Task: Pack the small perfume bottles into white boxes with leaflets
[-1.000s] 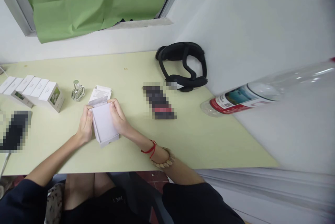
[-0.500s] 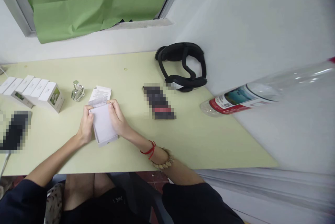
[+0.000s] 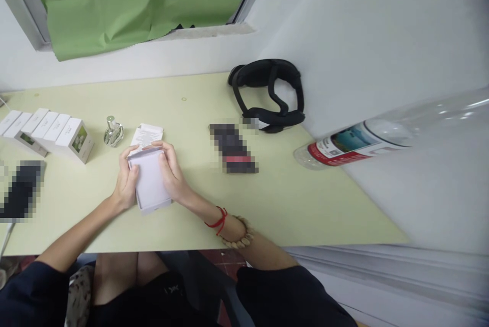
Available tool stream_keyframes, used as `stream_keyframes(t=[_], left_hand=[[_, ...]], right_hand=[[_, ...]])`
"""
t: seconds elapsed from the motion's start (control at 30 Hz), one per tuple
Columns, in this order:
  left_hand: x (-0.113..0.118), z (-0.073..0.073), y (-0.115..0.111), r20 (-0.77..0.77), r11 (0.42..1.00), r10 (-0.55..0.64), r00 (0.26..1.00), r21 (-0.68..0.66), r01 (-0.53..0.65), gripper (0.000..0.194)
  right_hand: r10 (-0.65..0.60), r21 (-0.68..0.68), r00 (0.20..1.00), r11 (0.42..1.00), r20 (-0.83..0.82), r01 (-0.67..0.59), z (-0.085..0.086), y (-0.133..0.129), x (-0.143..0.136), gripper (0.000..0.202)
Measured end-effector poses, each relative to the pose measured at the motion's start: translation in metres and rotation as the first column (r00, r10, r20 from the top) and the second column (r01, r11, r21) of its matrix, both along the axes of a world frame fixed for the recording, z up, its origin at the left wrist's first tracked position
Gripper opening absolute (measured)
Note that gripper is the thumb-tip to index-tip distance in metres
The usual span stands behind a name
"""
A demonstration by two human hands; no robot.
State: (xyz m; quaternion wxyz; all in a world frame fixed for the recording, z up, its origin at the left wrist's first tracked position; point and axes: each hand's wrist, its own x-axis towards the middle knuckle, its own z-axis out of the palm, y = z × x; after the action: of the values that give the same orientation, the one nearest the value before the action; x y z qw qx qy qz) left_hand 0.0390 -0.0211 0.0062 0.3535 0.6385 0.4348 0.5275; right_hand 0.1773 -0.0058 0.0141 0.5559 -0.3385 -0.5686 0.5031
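White box [image 3: 150, 184] gripped by left hand [image 3: 125, 184] and right hand [image 3: 171, 176] – flap best pressed evenly, box kept steady.

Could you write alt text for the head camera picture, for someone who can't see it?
Seen from above, a person's left hand and right hand hold a small white box over a pale green table. Behind it lie a folded leaflet and a small glass bottle, with a row of white boxes at left. A black head strap and a plastic water bottle lie at right.
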Motion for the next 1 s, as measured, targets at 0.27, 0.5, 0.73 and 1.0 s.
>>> stream_keyframes(t=[0.27, 0.5, 0.73, 1.0], left_hand=[[-0.001, -0.001, -0.001, 0.009, 0.999, 0.015, 1.0, -0.046, -0.015, 0.051], [0.002, 0.01, 0.004, 0.131, 0.995, 0.033, 0.991, -0.099, -0.02, 0.048], [0.002, 0.02, 0.004, 0.09, 0.987, 0.16, 0.983, -0.006, -0.16, 0.042], [0.001, 0.016, 0.001, 0.019, 0.988, 0.14, 0.99, 0.058, -0.141, 0.04]], right_hand=[[-0.021, 0.02, 1.0, 1.0, -0.024, 0.021, -0.004, 0.0, -0.003, 0.037], [0.033, -0.041, 0.998, 0.999, -0.058, -0.035, -0.004, -0.002, -0.003, 0.034], [-0.088, 0.155, 0.99, 0.985, 0.108, 0.071, 0.001, -0.002, 0.006, 0.016], [-0.303, 0.384, 0.901, 0.907, 0.312, 0.172, 0.006, 0.005, 0.014, 0.017]])
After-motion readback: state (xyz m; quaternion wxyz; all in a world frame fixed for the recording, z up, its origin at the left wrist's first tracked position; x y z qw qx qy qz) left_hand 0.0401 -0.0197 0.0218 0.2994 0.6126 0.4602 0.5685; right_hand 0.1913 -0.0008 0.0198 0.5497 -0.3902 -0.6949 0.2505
